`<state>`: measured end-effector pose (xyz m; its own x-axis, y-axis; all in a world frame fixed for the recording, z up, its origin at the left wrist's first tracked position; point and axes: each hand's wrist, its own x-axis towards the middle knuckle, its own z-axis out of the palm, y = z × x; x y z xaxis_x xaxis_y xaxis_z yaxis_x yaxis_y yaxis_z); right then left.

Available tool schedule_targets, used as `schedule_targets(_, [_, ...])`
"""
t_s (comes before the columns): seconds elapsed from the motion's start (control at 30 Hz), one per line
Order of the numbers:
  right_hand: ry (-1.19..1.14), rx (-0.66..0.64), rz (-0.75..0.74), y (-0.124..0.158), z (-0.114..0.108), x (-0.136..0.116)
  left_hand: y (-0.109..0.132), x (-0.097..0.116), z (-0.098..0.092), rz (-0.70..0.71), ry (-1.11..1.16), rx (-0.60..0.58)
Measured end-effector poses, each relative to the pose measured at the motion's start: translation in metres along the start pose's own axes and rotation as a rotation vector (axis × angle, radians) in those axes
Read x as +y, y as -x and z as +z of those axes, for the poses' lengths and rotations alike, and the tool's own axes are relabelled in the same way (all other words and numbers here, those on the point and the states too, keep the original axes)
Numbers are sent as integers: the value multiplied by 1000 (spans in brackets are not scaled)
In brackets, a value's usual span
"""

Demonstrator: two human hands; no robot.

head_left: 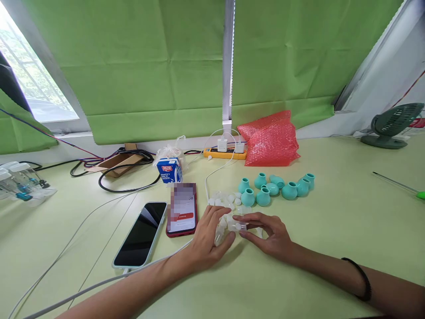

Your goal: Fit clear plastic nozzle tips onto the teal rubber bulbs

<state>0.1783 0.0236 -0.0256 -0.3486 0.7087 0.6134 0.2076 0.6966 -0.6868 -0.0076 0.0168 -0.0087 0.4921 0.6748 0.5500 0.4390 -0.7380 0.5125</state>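
Note:
In the middle of the table lies a loose pile of clear plastic pieces with small white caps (237, 201). My right hand (272, 235) pinches a small clear plastic tube (236, 226) between thumb and fingers. My left hand (211, 234) reaches over the pile's left side, fingers apart and curved, with the thumb below near the tube. Under its palm is another clear piece (219, 235), partly covered. Just behind the pile, several turquoise bulb-shaped pieces (290, 191) with open necks stand or lie in a loose group.
Left of my hands lie a black-screened phone (141, 235) and a red-cased phone (182, 210). A white cable (99, 282) passes under my left arm. Behind are a blue milk carton (169, 170), an orange power strip (219, 153) and red bubble wrap (270, 141). At right are a screwdriver (421, 195) and a fan (395, 122).

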Motion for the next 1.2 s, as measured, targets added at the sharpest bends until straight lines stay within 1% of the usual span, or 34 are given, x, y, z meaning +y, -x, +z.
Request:
schedule_targets(0.13, [85, 34, -83, 1, -1, -1, -3, 3, -2, -71, 1, -24])
schedule_targets(0.23, [196, 64, -139, 2, -1, -1, -7, 11, -4, -99, -13, -56])
schedule_targets(0.33, [287, 81, -250, 3, -3, -3, -9, 21, -6, -143, 6, -70])
schedule_targets(0.43, [257, 38, -382, 1, -4, -6, -9, 26, -6, -197, 83, -61])
schedule_targets(0.53, [245, -34, -465, 0, -4, -6, -8, 27, -4, -189, 175, -106])
schedule_targets(0.63, [257, -93, -495, 2, -5, -2, -7, 27, -2, -207, 247, -146])
schedule_targets(0.7, [256, -105, -508, 3, -5, 0, -6, 27, -1, -231, 291, -150])
schedule_targets(0.83, [303, -116, -538, 5, -6, -1, -4, 28, -1, -249, 363, -121])
schedule_targets(0.9, [346, -113, -552, 3, -9, -4, -4, 28, 0, -289, 430, -84])
schedule_targets(0.97, [399, -72, -549, -2, -15, -7, -5, 26, 0, -375, 539, -21])
schedule_targets(1.0, [437, -20, -537, -5, -18, -7, -6, 24, 0, -431, 609, 16])
schedule_targets(1.07, [563, 128, -481, -14, -27, -5, -10, 21, -1, -540, 757, 74])
schedule_targets(1.13, [758, 248, -360, -22, -34, 2, -14, 18, -2, -615, 871, 105])
schedule_targets(1.17, [865, 266, -283, -26, -37, 6, -15, 17, -2, -635, 902, 113])
schedule_targets(1.2, [965, 257, -203, -29, -38, 11, -16, 17, -3, -647, 913, 114])
